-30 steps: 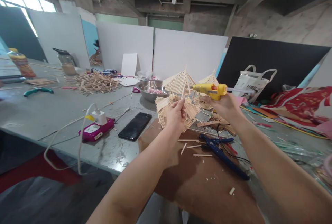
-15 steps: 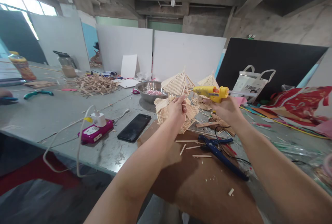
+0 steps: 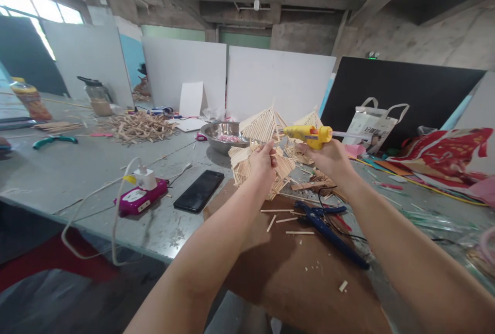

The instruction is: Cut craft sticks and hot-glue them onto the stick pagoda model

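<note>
A yellow hot glue gun [image 3: 308, 134] is in my right hand [image 3: 329, 157], its fingers wrapped round the handle. The nozzle points left and reaches the right side of a pointed roof of thin wooden sticks [image 3: 261, 125]. Just below that roof, my left hand [image 3: 263, 160] is closed with the fingers pinched on the stick model; the exact grip is partly hidden. Lower layers of the model [image 3: 240, 161] fan out around the left hand. A second pointed stick roof [image 3: 309, 119] stands behind the glue gun.
Blue-handled cutters [image 3: 332, 238] and loose sticks lie on a brown board [image 3: 294, 282]. Left are a black phone [image 3: 199, 190], a purple power strip [image 3: 141, 197] and a stick pile [image 3: 141, 127]. A metal bowl [image 3: 216, 143] stands behind. Another person's hand [image 3: 4, 144] shows at far left.
My right hand has shifted the glue gun slightly left, bringing its nozzle closer against the stick roof. My left hand stays at the model. The whole view has moved very slightly.
</note>
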Motion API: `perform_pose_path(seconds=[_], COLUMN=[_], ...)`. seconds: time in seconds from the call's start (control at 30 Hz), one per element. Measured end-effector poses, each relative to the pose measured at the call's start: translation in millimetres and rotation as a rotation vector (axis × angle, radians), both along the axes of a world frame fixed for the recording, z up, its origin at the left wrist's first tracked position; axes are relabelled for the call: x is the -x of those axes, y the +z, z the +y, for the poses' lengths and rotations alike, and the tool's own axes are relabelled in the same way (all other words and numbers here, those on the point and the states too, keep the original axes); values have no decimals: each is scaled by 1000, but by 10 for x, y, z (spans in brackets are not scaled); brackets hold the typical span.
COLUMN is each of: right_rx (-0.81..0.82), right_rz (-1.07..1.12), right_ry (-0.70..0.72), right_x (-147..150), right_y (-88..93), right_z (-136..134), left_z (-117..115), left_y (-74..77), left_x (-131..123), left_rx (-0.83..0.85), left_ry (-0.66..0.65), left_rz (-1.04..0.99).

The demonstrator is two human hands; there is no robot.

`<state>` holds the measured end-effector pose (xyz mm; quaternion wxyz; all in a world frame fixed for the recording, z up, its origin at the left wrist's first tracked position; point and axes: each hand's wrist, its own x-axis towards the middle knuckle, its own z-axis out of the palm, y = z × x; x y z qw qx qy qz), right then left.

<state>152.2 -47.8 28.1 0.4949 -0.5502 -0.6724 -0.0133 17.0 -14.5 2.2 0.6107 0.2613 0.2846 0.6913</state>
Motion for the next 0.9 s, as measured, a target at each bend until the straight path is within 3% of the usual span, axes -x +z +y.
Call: perform_pose_path(seconds=[0.3, 0.67, 0.9], right_rx=[35, 60, 23], right_rz=[-79, -62, -73], right_ry=[-146, -146, -101], right_x=[171, 174, 142], right_y=[144, 136, 83], right_z=[-14, 14, 58], left_z=[4, 48, -7], left_y=[-2, -60, -13], left_x=[8, -14, 0], left_rx=[-10, -68, -45], left_ry=[-6, -5, -39], left_rz=[-20, -41, -51])
